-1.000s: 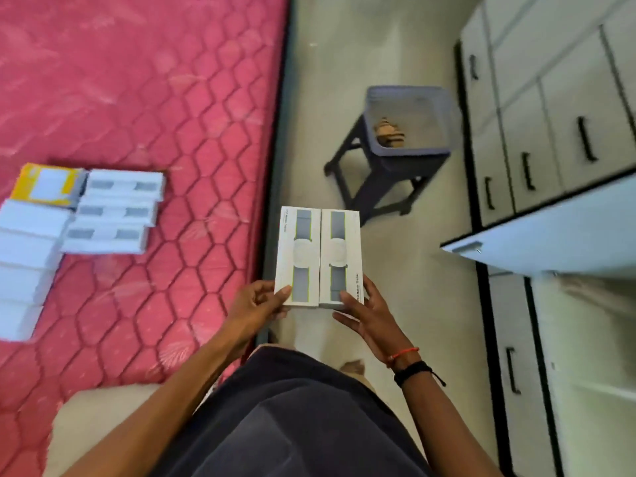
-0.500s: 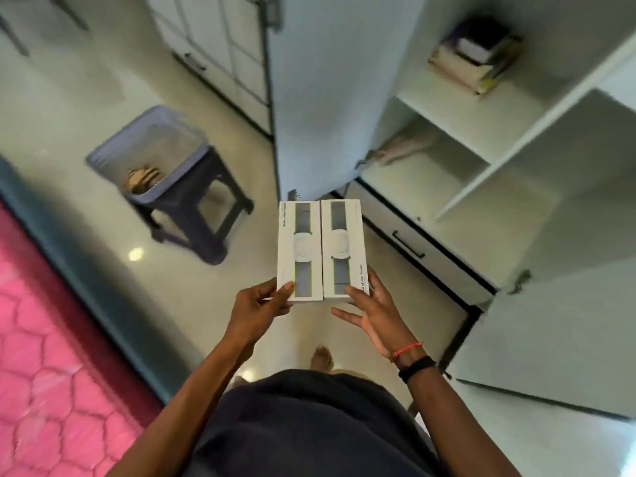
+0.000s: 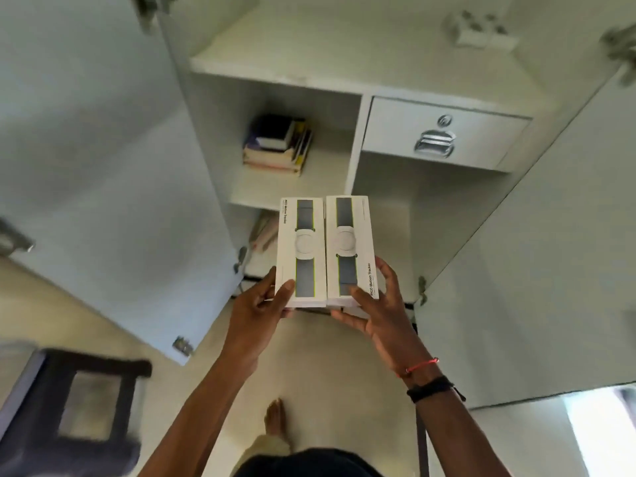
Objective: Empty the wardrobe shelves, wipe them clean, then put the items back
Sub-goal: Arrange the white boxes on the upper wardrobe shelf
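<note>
Wardrobe [image 3: 275, 68] open, book stack [image 3: 277, 146] on its shelf. Left box [image 3: 301, 251] and right box [image 3: 349, 249] side by side in front of it. Left hand [image 3: 256, 309] grips left box's near end, right hand [image 3: 378, 311] the right box's: thumbs on top, right fingers [image 3: 390, 275] wrapping the outer edge.

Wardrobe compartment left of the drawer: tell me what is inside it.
A stack of books lies on its shelf, toward the left. The held white boxes cover the shelf's front right corner.
</note>
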Motion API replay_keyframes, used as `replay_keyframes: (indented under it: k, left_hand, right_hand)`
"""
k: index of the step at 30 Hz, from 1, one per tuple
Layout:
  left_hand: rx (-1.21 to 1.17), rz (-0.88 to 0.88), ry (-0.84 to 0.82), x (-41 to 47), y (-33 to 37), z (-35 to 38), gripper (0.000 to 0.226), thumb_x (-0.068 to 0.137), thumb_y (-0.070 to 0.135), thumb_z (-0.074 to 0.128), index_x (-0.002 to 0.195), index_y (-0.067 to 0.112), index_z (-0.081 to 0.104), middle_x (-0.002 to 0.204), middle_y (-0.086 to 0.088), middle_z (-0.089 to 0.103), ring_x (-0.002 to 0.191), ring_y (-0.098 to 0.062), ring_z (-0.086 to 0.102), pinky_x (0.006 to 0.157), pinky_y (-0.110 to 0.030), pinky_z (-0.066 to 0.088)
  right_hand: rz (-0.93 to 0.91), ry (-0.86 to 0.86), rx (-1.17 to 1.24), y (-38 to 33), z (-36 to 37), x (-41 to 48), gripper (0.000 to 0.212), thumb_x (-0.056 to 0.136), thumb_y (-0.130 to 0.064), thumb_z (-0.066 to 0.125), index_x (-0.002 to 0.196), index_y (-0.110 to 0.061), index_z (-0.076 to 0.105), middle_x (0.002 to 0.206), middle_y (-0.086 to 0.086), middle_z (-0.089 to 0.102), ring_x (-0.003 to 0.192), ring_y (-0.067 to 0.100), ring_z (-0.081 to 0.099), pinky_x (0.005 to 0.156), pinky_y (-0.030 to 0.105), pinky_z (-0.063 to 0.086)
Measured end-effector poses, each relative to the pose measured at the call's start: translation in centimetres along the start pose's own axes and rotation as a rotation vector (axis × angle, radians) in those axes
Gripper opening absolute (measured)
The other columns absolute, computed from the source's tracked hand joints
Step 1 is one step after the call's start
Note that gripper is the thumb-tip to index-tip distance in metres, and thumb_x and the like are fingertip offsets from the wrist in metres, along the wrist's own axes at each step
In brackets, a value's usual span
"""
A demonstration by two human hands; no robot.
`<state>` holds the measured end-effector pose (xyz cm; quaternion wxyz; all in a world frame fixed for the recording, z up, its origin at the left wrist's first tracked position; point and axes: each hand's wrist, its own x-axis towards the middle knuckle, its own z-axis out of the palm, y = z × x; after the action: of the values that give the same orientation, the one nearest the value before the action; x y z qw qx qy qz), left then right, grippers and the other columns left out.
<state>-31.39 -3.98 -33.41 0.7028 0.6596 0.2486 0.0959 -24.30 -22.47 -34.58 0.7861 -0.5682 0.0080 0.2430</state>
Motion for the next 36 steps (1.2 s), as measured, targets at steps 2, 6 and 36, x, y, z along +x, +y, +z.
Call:
replay_keyframes:
  k: [2, 6, 36]
  left_hand:
    - [0.003, 0.041, -0.023, 2.5, 1.9, 1.3, 0.027, 0.090, 0.024, 0.068, 0.105, 0.046, 0.064, 0.089, 0.000, 0.070, 0.071, -0.010, 0.069, 0.080, -0.032, 0.060]
    - [0.015, 0.131, -0.117, 8.3, 7.2, 3.2, 0.028, 0.089, 0.025, 0.067, 0.115, 0.037, 0.065, 0.087, 0.005, 0.073, 0.078, -0.019, 0.071, 0.072, -0.026, 0.060]
    - [0.438, 0.325, -0.284, 44.3, 26.8, 27.8, 0.040, 0.095, 0.046, 0.054, 0.099, 0.006, 0.059, 0.070, -0.010, 0.068, 0.048, -0.017, 0.063, 0.057, -0.021, 0.051]
  right_hand:
    - [-0.054, 0.028, 0.025, -2.6, 0.3, 1.7, 0.061, 0.091, -0.004, 0.062, 0.138, -0.038, 0.042, 0.130, 0.006, 0.054, 0.117, 0.033, 0.061, 0.086, 0.053, 0.056]
    - [-0.187, 0.099, 0.098, -7.2, 1.1, 5.5, 0.057, 0.092, -0.004, 0.059, 0.138, -0.035, 0.044, 0.120, 0.000, 0.063, 0.112, 0.031, 0.065, 0.084, 0.049, 0.057]
    - [-0.247, 0.300, 0.082, -36.5, -7.9, 37.4, 0.013, 0.095, -0.004, 0.056, 0.109, -0.003, 0.055, 0.107, 0.016, 0.055, 0.091, 0.028, 0.062, 0.069, 0.037, 0.062]
